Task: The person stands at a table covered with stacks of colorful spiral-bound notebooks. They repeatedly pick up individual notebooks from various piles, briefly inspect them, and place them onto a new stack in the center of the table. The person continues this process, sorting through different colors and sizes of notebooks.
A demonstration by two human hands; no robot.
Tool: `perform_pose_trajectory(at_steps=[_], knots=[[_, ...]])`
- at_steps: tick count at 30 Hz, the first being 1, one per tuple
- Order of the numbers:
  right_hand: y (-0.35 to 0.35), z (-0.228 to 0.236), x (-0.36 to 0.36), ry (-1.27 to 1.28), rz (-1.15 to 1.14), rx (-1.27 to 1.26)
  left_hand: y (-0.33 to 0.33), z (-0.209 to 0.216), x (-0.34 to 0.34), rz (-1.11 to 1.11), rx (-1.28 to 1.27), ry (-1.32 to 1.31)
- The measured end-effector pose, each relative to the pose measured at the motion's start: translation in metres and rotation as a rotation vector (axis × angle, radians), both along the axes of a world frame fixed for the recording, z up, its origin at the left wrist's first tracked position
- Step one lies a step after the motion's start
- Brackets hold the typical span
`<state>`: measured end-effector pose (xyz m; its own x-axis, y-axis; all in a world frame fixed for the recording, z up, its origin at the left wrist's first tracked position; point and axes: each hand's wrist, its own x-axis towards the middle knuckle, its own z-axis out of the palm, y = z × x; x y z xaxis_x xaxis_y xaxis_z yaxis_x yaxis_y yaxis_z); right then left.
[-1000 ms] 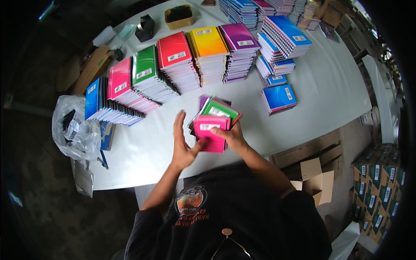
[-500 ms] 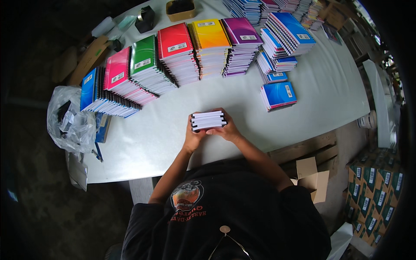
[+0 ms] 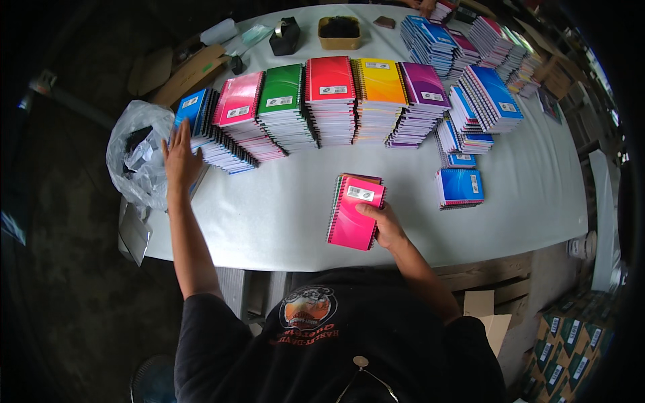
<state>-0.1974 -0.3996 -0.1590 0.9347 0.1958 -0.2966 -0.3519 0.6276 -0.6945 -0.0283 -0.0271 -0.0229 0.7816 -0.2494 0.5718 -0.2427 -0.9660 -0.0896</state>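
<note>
My right hand [image 3: 384,225] grips a small stack of spiral notebooks [image 3: 356,213], a pink one on top, over the near middle of the table. My left hand [image 3: 180,161] reaches out with fingers stretched at the blue notebook stack [image 3: 193,111], the leftmost of the row; whether the fingertips touch its cover I cannot tell. To the right of that stack stand a pink stack [image 3: 239,101], a green stack [image 3: 281,87], a red stack [image 3: 330,80], a yellow stack [image 3: 381,82] and a purple stack [image 3: 423,86] of spiral notebooks.
Crosswise blue notebook piles [image 3: 494,101] and a smaller blue-topped pile [image 3: 461,186] stand at the right. A clear plastic bag [image 3: 138,164] hangs at the left edge. Behind the row are a tan tray [image 3: 339,35] and a black tape dispenser [image 3: 285,37]. Another person's hand [image 3: 426,8] shows far back.
My left hand has let go of the notebooks and moved left to the blue stack. The right hand keeps them, now turned with the pink cover up. The view has shifted.
</note>
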Motion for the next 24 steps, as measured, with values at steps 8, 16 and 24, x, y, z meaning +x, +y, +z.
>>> perform_pose_trajectory(at_steps=[8, 16, 24], knots=[[-0.001, -0.003, 0.004, 0.127, 0.24, 0.319, -0.086, -0.007, -0.069, -0.87, -1.166, 0.447], [-0.009, -0.006, -0.004, 0.105, 0.246, 0.598, -0.17, -0.049, -0.039, -1.037, -1.152, 1.213], [-0.022, -0.025, -0.017, 0.103, 0.205, 0.358, -0.214, -0.063, -0.042, -1.295, -1.194, 1.461]])
